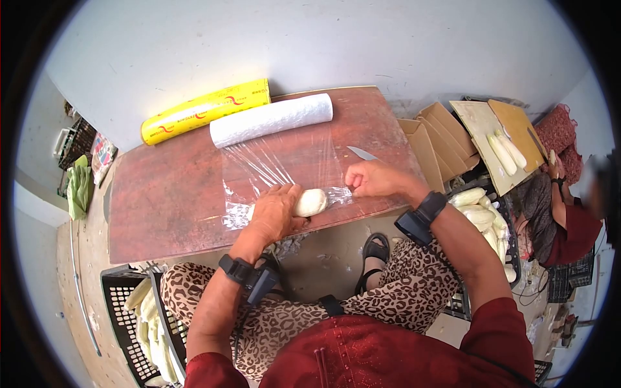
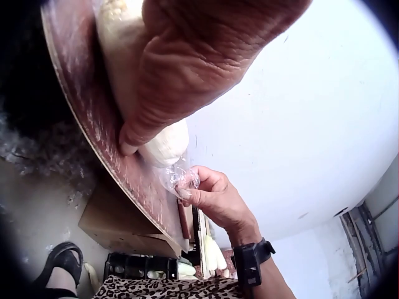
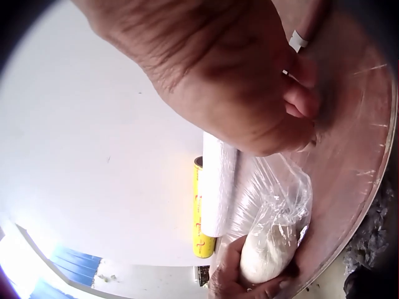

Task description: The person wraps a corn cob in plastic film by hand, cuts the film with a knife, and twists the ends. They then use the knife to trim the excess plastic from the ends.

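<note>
Best done on the reddish-brown worktop (image 1: 162,194), close to its near edge. Hold the clear film (image 1: 284,161) lightly taut, smoothing out creases likely to trap air. Let it come evenly off the white roll (image 1: 272,121), lying at the back, touching or just beside the yellow tube (image 1: 207,111). Steady the work with the left hand (image 1: 275,210), seen curled over the pale cob (image 1: 310,203) and gripping it. Press only enough to stop rolling, without bruising. To be found between the hands, on the worktop, partly covered by film. Pull gently outwards with the right hand (image 1: 374,178), seen closed, pinching gathered film between thumb and fingers beyond the cob's tip. Gather close to the tip, without tearing. Mind the knife (image 1: 363,154), lying just behind the right hand.
</note>
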Available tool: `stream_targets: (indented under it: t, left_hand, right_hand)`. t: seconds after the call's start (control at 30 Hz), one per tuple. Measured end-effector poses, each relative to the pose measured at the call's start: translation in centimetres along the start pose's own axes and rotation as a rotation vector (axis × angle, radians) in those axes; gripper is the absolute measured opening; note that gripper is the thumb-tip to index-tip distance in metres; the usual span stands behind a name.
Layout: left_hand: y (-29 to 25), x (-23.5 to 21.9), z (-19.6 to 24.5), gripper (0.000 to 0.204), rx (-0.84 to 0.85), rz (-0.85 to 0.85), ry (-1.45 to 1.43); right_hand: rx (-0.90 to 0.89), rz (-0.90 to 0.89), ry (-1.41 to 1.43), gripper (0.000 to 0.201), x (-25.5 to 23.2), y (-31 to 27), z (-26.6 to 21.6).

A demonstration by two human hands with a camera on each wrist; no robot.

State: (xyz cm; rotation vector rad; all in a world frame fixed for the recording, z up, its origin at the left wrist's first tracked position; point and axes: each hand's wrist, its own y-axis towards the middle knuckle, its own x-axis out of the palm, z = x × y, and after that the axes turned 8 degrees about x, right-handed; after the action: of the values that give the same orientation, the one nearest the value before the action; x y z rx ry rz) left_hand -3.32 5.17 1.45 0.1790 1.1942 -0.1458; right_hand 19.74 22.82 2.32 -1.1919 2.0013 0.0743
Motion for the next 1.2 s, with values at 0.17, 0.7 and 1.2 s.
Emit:
stream_targets:
  t: [0.17, 0.7, 1.2]
  left_hand:
    - [0.0, 0.0, 0.0, 0.060, 0.004, 0.000, -0.002]
    - [0.1, -0.5, 0.2, 0.059, -0.015, -0.034, -0.035]
    - [-0.8, -0.2, -0.2, 0.060, -0.029, 0.033, -0.007]
  right_hand:
    - [-0.178, 0.072, -0.046, 0.010, 1.5, 0.7, -0.1]
    - [-0.272, 0.309, -0.204, 0.023, -0.5, -0.2, -3.5]
    - [-0.347, 0.191, -0.576, 0.059, 7.8, 0.5, -6.2]
